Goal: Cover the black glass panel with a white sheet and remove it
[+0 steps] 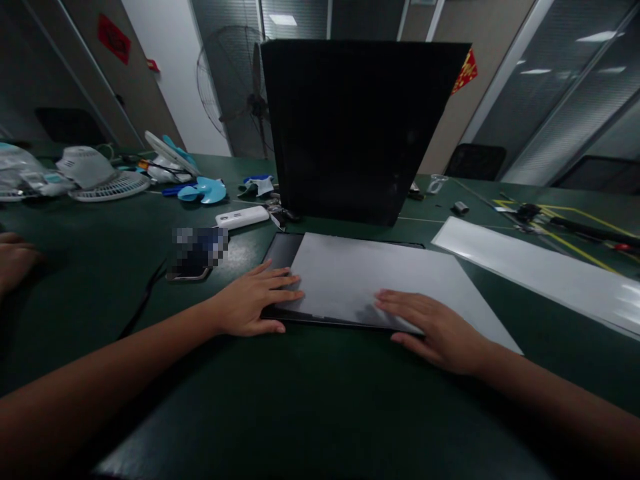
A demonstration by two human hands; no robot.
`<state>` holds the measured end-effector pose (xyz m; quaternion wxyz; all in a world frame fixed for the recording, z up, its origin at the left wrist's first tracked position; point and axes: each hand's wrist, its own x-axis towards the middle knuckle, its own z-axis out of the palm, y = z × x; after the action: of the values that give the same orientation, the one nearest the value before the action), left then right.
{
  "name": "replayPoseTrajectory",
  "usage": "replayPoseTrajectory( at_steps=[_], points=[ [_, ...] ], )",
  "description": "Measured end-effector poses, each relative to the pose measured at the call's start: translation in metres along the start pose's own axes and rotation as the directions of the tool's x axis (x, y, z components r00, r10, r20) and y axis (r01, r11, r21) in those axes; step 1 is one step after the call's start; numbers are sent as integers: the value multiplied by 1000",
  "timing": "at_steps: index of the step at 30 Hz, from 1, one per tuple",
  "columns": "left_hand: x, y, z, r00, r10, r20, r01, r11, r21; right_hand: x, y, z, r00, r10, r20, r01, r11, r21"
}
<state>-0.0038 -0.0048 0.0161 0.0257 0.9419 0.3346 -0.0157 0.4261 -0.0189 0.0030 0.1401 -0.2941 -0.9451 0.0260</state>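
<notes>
A flat dark tablet-like panel (283, 252) lies on the green table (310, 400) in front of me, with a grey-white sheet (365, 273) laid over most of it. My left hand (253, 303) rests flat at the panel's left near corner, fingers stretched onto the sheet's edge. My right hand (433, 327) lies flat on the sheet's near right part, fingers spread. Neither hand grips anything.
A tall black board (360, 127) stands upright just behind the panel. A second white sheet (540, 273) lies to the right. A phone (193, 257), a white bar-shaped device (243, 217), blue fan blades (203, 191) and white fan parts (107, 180) lie at left. Another person's hand (15, 260) rests at the far left edge.
</notes>
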Motion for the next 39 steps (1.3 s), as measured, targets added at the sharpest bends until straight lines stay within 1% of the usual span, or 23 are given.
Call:
replayPoseTrajectory(
  at_steps=[2,3,5,6,7,8,9,10,11,12,13,14,16,18,23,25,28,30,35,39],
  points=[
    [-1,1,-1,1000,6,-29,-5,1000,28,-9,37,-12,986,134,-99,-143,986,-88],
    [-1,1,-1,999,12,-46,-9,999,51,-18,61,-19,961,227,-155,-251,955,-156],
    [-1,4,-2,997,20,-81,-11,995,101,-45,115,-28,875,405,-264,-472,835,-282],
    [-1,5,-2,995,16,-99,-4,992,125,-63,143,-31,850,467,-243,-526,785,-328],
    [-1,5,-3,993,7,-114,10,989,147,-83,170,-32,814,519,-260,-581,729,-361],
    [-1,6,-3,992,-7,-127,28,986,165,-103,195,-32,766,581,-275,-641,663,-387],
    [-1,6,-3,990,-29,-136,53,982,179,-123,217,-30,712,655,-254,-694,600,-398],
    [-1,6,-3,988,-54,-143,81,979,188,-140,236,-28,636,738,-224,-754,532,-386],
    [-1,5,-2,985,-80,-151,109,975,194,-153,250,-27,543,818,-188,-815,460,-353],
    [0,5,-2,982,-102,-156,132,972,196,-163,261,-25,480,865,-146,-849,416,-326],
    [0,3,-1,979,-120,-162,151,969,194,-169,269,-24,433,895,-107,-872,385,-303],
    [0,2,0,976,-134,-169,166,968,187,-172,273,-24,410,909,-76,-881,374,-290],
    [1,-1,1,971,-160,-176,188,969,160,-169,274,-24,411,910,-49,-877,380,-295],
    [1,-4,3,967,-191,-166,213,969,128,-163,269,-24,416,908,-55,-870,379,-316],
    [1,-6,5,959,-280,-36,282,958,60,-148,251,-25,436,898,-62,-846,386,-367],
    [2,-4,5,953,-304,-4,303,951,55,-141,242,-25,415,908,-58,-841,358,-406],
    [3,1,3,942,-335,13,333,940,67,-127,226,-26,355,934,-46,-834,294,-466],
    [4,3,3,936,-352,15,350,934,67,-117,216,-26,341,939,-38,-816,276,-508],
    [5,7,2,929,-370,6,369,927,66,-101,195,-26,362,932,11,-744,295,-599],
    [5,10,0,925,-380,7,378,922,80,-99,190,-27,381,925,12,-722,305,-621]
  ],
)
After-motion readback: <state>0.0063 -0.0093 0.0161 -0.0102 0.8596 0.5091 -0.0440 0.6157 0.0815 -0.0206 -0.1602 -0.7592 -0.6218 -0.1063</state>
